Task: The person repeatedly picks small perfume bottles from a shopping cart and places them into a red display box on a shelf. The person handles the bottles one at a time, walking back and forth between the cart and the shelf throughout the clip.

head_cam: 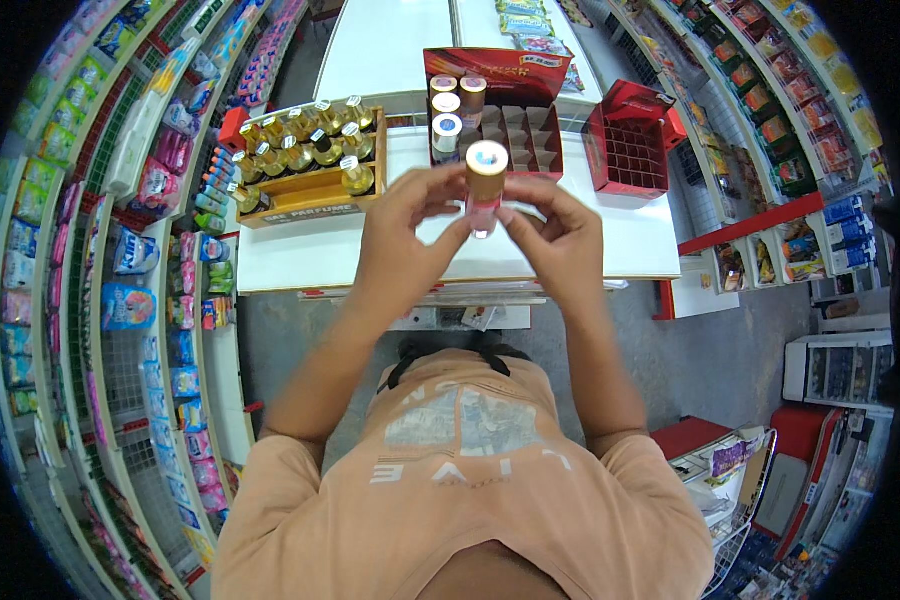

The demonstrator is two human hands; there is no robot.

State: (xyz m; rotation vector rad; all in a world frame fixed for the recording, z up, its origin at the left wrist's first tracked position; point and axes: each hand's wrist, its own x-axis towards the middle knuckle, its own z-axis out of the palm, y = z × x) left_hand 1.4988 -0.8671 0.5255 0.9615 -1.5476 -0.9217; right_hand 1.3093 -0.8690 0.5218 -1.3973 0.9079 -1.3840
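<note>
Between the fingertips of my left hand (412, 232) and my right hand (559, 232), a perfume bottle (485, 187) with a brown cap is held upright over the white table. Its cap top carries a round label. Just behind it stands a red cardboard display box (502, 71) divided into compartments. Several capped bottles (447, 127) fill its left columns, while the compartments at its right hold none. Left of my hands, a wooden rack (307, 191) carries several small bottles of yellowish liquid (296, 154) with gold-coloured caps and one dark cap.
A smaller red box (630, 150) with vacant compartments sits at the table's right. Packaged goods (525, 26) lie farther back on the white tabletop (390, 45). Loaded store shelves (135, 247) line the left, others (757, 97) the right. A wire basket (742, 517) stands behind on the right.
</note>
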